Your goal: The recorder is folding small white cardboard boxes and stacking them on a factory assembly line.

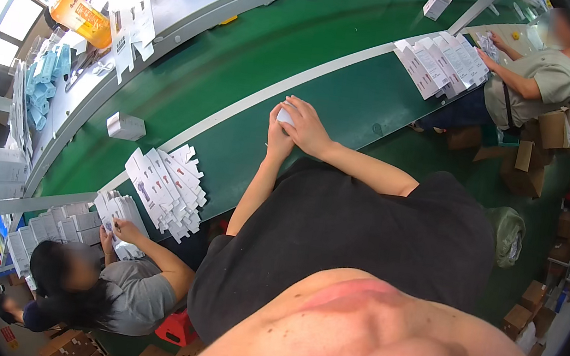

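Both my hands are together over the green work surface in front of my body. My left hand [279, 137] is closed around a small white object [285, 116]. From the right, my right hand [310, 130] wraps over the same object, its fingers bent across the top. Most of the object is hidden by the fingers, so I cannot tell its kind. To the left of my hands lies a fanned stack of flat white printed cartons [166, 188], touched by neither hand.
A white box [126, 126] stands on the green conveyor belt [243, 52], another [437, 3] farther along. Co-workers sit left [136, 288] and right [535, 84]. More flat cartons [445, 62] lie at right. A shelf holds an orange drink bottle [83, 16].
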Demonstrator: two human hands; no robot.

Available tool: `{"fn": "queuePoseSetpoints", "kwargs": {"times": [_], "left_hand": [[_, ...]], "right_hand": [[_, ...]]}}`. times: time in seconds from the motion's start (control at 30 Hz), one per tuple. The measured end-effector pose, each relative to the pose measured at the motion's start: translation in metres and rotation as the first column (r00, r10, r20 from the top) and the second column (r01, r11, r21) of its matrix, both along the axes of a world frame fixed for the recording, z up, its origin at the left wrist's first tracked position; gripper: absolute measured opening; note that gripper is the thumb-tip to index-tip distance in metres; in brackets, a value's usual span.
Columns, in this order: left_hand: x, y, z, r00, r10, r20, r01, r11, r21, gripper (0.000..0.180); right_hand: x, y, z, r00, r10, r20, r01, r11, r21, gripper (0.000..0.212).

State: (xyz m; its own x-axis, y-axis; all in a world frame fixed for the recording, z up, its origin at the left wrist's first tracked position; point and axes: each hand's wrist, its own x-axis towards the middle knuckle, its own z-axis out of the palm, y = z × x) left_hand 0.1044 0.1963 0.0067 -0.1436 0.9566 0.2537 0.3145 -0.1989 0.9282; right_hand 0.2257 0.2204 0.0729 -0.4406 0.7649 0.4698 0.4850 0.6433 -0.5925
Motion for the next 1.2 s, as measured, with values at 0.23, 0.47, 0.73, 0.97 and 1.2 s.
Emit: {"fn": "queuePoseSetpoints", "kwargs": {"times": [0.23,0.47,0.73,0.97,1.2], "left_hand": [[0.001,-0.002,0.008,0.999,-0.043,-0.023,0.045,0.993,0.111,0.080],[0.003,-0.007,0.011,0.999,-0.006,0.044,0.008,0.999,-0.047,0.092],[0.005,-0.007,0.005,0.998,0.067,-0.008,-0.067,0.998,-0.020,0.094],[0.002,-0.006,0.005,0.998,0.039,-0.039,-0.039,0.999,0.006,0.091],[0.001,-0.005,0.009,0.995,0.059,-0.084,-0.063,0.997,-0.044,0.087]], "right_hand": [[0.002,-0.001,0.007,0.999,0.017,0.029,-0.019,0.997,0.075,0.040],[0.004,0.000,0.009,0.995,0.038,0.098,-0.052,0.988,0.146,0.038],[0.004,0.004,0.020,0.972,0.082,0.218,-0.133,0.964,0.230,0.038],[0.010,0.009,0.013,0.965,0.124,0.232,-0.187,0.943,0.274,0.039],[0.010,0.017,0.011,0.955,0.153,0.252,-0.227,0.929,0.293,0.043]]}}
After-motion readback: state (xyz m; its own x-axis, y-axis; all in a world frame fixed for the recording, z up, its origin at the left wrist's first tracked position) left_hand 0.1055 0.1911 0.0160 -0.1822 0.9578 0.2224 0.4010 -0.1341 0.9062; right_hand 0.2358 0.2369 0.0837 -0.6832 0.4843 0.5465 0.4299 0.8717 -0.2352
